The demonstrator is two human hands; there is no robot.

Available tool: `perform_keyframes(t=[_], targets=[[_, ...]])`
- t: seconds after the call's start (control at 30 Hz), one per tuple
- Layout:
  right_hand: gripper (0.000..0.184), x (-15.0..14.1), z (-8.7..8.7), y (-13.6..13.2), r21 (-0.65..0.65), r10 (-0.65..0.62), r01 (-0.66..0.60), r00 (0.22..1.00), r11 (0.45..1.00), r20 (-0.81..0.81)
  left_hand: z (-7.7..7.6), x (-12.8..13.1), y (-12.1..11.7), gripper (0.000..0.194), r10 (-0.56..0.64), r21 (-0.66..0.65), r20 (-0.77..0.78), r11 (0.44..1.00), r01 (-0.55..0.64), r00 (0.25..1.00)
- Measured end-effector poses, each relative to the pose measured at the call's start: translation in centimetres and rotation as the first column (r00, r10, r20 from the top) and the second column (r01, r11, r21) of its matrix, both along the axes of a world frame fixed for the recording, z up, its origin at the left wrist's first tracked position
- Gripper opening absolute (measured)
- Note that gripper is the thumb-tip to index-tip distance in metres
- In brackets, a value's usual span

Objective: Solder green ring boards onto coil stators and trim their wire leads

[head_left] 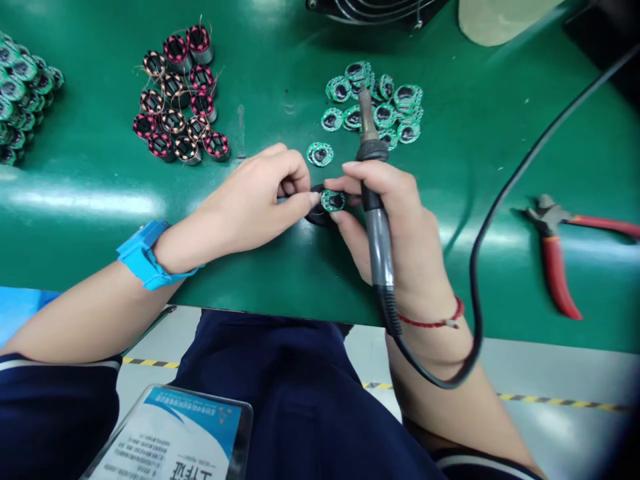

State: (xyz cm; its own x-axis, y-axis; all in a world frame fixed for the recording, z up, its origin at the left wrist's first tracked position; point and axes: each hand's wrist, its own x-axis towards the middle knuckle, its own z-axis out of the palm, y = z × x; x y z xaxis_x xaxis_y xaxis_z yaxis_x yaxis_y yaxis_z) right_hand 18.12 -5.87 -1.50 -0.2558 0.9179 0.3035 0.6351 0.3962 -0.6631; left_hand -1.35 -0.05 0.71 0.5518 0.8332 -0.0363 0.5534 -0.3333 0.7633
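Note:
My right hand [400, 213] grips a soldering iron [381, 247], its tip pointing away from me over the table. The thumb and fingertips of that hand also touch the edge of a small round green circuit board [332, 201]. Beneath the board is a dark round piece [316, 215], mostly hidden by the fingers. My left hand [270, 193] is closed in a pinch at the board's left edge; what lies between its fingertips is too small to make out. Just beyond them rest a couple of overlapping round boards [320, 154].
Several loose round boards [384, 115] lie past the iron's tip. Copper-wound motor stators [173, 121] stand at the back left, with stacked boards [20, 90] farther left. Red-handled cutters [553, 227] lie right, beyond the iron's cable [477, 267]. A black fan [375, 10] is at the back.

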Motion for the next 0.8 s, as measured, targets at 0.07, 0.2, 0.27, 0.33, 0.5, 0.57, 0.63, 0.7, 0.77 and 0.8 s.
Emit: perform_keyframes(t=[0.07,0.2,0.27,0.33,0.5,0.57,0.63,0.7,0.77,0.8], targets=[[0.048,-0.2,-0.3,0.1,0.064,-0.016,0.014,0.999,0.998,0.039,0.1,-0.4,0.1,0.013,-0.093,-0.005,-0.032,0.996,0.093,0.995],[0.05,-0.6,-0.9,0.2,0.099,-0.073,0.065,0.994,0.993,0.076,-0.5,-0.5,0.2,0.008,-0.153,0.033,-0.052,0.987,0.154,0.987],[0.051,-0.7,-1.1,0.1,0.072,-0.071,0.069,0.997,0.995,0.017,-0.8,-0.3,0.1,0.004,-0.127,0.041,-0.002,0.991,0.127,0.992],[0.051,-0.7,-1.2,-0.1,0.069,-0.053,0.055,0.998,0.996,-0.034,-1.0,0.1,0.0,0.008,-0.094,0.043,0.072,0.995,0.092,0.993],[0.045,-0.4,-0.8,-0.4,0.036,-0.071,0.073,0.996,0.997,-0.057,-1.1,0.9,-0.7,0.013,-0.029,0.041,0.195,0.999,0.021,0.98],[0.042,-0.2,-0.7,-0.3,0.03,-0.054,0.056,0.997,0.998,-0.053,-1.1,1.2,-1.0,0.014,-0.013,0.042,0.229,0.999,0.003,0.973],[0.04,0.0,-0.6,-0.2,0.023,-0.026,0.027,0.998,0.999,-0.049,-1.2,1.4,-1.1,0.015,-0.002,0.045,0.259,0.999,-0.01,0.966],[0.041,0.1,-0.7,-0.1,0.011,-0.011,0.011,0.999,1.0,-0.047,-1.4,1.6,-1.1,0.015,-0.002,0.04,0.27,0.999,-0.009,0.963],[0.042,0.1,-0.8,-0.1,0.011,-0.014,0.015,0.999,1.0,-0.041,-1.4,1.6,-1.1,0.014,-0.01,0.035,0.26,0.999,0.001,0.966],[0.043,0.1,-0.8,-0.1,0.02,-0.016,0.016,0.999,1.0,-0.033,-1.4,1.6,-1.1,0.014,-0.018,0.037,0.251,0.999,0.009,0.968]])
